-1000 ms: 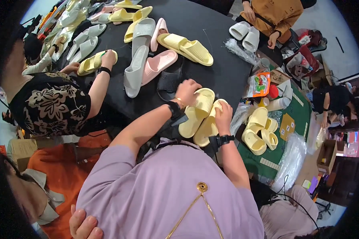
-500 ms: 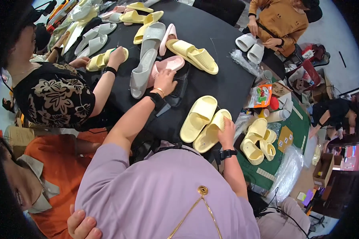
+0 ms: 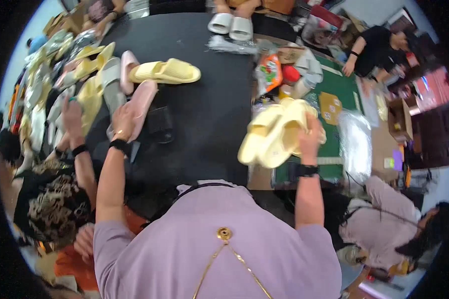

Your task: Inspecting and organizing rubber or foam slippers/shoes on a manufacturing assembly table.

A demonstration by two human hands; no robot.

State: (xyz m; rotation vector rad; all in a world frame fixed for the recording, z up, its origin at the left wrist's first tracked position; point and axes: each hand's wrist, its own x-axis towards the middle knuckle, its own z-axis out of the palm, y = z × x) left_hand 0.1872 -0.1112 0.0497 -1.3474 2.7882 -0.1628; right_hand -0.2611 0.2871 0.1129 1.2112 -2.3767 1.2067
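Note:
My right hand (image 3: 310,138) grips a pair of pale yellow slippers (image 3: 273,144), held tilted over the seam between the black table and the green mat. More yellow slippers lie partly hidden behind them on the mat. My left hand (image 3: 123,119) is closed on a pink slipper (image 3: 144,99) at the left of the black table; its fingertips are partly hidden. Against that slipper lie a grey slipper (image 3: 113,84), another pink slipper (image 3: 128,67) and a ribbed yellow slipper (image 3: 177,72).
A dark flat object (image 3: 159,124) lies right of my left hand. Bottles, an orange pouch (image 3: 270,72) and clear plastic wrap (image 3: 355,144) sit at the right. A co-worker's hand (image 3: 72,114) is close on my left. White slippers (image 3: 241,28) are across the table (image 3: 204,117).
My right hand has lifted the yellow pair from the black table and carried it right, toward the green mat. My left hand stays at the pink slipper. The view has turned right.

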